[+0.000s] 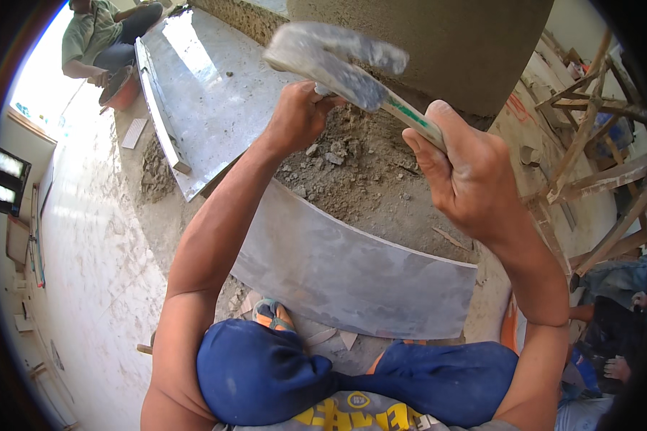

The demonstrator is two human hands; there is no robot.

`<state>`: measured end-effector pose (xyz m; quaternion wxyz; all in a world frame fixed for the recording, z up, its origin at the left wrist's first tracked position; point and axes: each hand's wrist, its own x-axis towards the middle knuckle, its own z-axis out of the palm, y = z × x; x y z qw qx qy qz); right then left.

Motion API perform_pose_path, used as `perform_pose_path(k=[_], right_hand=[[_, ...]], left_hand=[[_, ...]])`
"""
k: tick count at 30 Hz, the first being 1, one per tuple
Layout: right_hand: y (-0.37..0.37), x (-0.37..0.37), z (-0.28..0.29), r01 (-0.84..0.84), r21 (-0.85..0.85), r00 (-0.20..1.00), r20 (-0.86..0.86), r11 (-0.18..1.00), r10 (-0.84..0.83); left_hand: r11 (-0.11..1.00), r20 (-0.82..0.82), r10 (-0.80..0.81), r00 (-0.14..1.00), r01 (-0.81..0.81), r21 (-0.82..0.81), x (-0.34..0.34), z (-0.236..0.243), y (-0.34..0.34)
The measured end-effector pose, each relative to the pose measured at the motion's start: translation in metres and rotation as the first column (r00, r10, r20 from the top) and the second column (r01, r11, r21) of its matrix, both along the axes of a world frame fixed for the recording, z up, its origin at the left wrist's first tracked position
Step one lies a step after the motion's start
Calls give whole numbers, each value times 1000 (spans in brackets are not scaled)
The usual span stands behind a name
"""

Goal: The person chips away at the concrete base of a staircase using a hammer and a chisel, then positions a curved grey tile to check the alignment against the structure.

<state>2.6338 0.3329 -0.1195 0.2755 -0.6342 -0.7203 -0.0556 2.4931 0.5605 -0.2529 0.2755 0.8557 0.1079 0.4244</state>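
My right hand [474, 172] grips the pale handle of a claw hammer [341, 75], thumb along the shaft. The hammer is raised, its dusty head smeared by motion above my left hand. My left hand [295, 122] is closed around a short rod with a pale end [323, 89]; the rest of it is hidden by the fingers. This hand is close to the foot of a grey mortar-coated wall [424, 43], over broken rubble and soil [345, 165]. A curved grey tile slab [359, 266] lies between my knees and the rubble.
A large grey slab [216, 86] with a straight bar [162, 115] lies left of the rubble. At upper left a person [93, 43] sits by a reddish bucket [118, 90]. Wooden trestles [589, 136] stand at right, with another person [611, 330] below them.
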Motion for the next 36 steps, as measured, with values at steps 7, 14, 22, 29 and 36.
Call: perform_pose_path(k=[7,14,22,29,36], right_hand=[[-2,-1,0,-14,18,994,-105,1000,16],[1,4,9,90,-168,996,35,982,-85],[1,9,5,108,-177,993,-31,978,-115],[6,16,-9,128,-225,988,-54,966,-143],[-2,8,-11,14,-24,969,-246,1000,-19]], left_hand=[[999,-59,-1,998,-2,-48,-3,10,-7],[998,-69,58,996,-59,-15,2,9,-10],[992,-84,58,995,-67,-108,6,12,-9],[994,-193,112,975,-109,26,8,13,-7],[978,-185,51,981,-86,-190,8,25,-11]])
